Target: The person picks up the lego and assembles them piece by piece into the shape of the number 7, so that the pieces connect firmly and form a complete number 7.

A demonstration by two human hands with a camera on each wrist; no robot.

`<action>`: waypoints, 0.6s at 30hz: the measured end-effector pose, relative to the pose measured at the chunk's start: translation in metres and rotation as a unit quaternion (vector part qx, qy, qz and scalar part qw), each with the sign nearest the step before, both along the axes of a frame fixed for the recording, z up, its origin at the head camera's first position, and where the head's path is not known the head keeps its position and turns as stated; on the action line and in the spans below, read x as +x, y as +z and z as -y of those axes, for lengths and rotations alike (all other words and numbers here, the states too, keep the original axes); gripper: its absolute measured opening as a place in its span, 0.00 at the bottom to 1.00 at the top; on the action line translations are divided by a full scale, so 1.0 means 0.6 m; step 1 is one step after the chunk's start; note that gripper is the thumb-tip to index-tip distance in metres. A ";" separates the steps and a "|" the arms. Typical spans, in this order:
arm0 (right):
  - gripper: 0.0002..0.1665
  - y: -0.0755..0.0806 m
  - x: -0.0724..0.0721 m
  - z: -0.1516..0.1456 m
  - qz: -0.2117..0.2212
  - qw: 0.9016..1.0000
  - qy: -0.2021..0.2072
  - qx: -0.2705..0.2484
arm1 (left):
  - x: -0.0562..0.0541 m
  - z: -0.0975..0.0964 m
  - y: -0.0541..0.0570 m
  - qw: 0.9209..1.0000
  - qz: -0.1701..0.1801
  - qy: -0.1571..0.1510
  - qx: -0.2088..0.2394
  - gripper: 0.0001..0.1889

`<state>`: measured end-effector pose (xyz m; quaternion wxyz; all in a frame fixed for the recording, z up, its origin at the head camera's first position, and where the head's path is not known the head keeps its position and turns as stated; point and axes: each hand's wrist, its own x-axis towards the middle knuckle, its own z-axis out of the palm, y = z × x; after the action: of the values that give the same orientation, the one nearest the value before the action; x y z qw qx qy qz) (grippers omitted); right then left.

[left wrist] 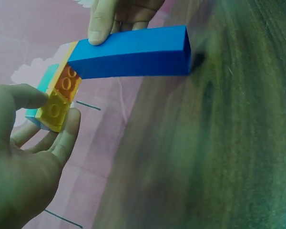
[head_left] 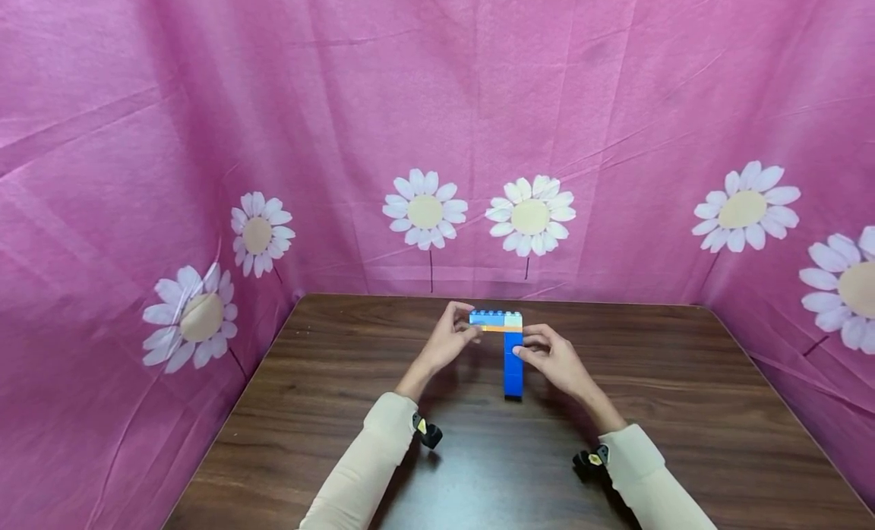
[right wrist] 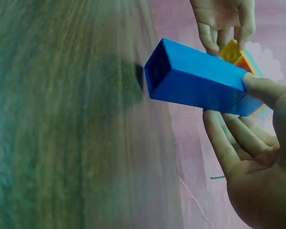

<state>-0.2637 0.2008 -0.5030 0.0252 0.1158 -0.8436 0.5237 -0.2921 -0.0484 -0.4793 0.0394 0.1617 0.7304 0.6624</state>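
Observation:
A toy-brick build stands between both hands: a blue brick column point(head_left: 513, 370) with a sideways arm at its top. The arm has a yellow brick point(left wrist: 53, 112) and an orange brick point(left wrist: 66, 80) underneath, topped by a studded blue layer point(head_left: 488, 318). My left hand point(head_left: 447, 342) pinches the arm's free end, thumb and fingers on opposite sides. With my right hand point(head_left: 557, 361) I hold the column's upper part between thumb and fingers. The column's hollow underside point(right wrist: 158, 69) shows in the right wrist view, so its lower end is raised off the table.
The brown wooden table point(head_left: 307, 424) spreads under both forearms. A pink curtain point(head_left: 328, 120) printed with white daisies hangs behind it and along both sides. Small black cameras point(head_left: 429, 434) sit at the wrists.

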 end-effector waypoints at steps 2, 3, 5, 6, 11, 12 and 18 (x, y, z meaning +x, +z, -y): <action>0.30 -0.001 0.000 -0.003 0.002 1.000 -0.005 0.008 | -0.003 -0.002 -0.007 1.000 0.007 0.003 0.001 0.20; 0.30 -0.002 -0.001 -0.004 0.003 1.000 -0.008 0.012 | -0.005 -0.004 -0.012 1.000 0.005 0.007 -0.004 0.19; 0.30 -0.003 -0.002 -0.004 0.005 1.000 -0.015 0.024 | -0.009 -0.007 -0.019 1.000 0.002 0.019 -0.022 0.19; 0.30 -0.004 -0.003 -0.004 0.005 0.999 -0.018 0.031 | -0.011 -0.008 -0.023 0.999 -0.001 0.026 -0.035 0.19; 0.28 -0.009 -0.007 -0.004 0.013 0.997 -0.031 0.073 | -0.013 -0.014 -0.033 0.992 -0.011 0.053 -0.114 0.19; 0.27 -0.011 -0.008 -0.004 0.019 0.996 -0.033 0.080 | -0.013 -0.014 -0.034 0.989 -0.015 0.056 -0.136 0.19; 0.22 -0.018 -0.007 -0.001 0.045 0.994 -0.034 0.089 | -0.011 -0.012 -0.043 0.969 -0.027 0.054 -0.239 0.21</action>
<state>-0.2680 0.2017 -0.5139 -0.0055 0.0652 -0.8907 0.4498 -0.2989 -0.0414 -0.5049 0.0215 0.1257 0.8760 0.4651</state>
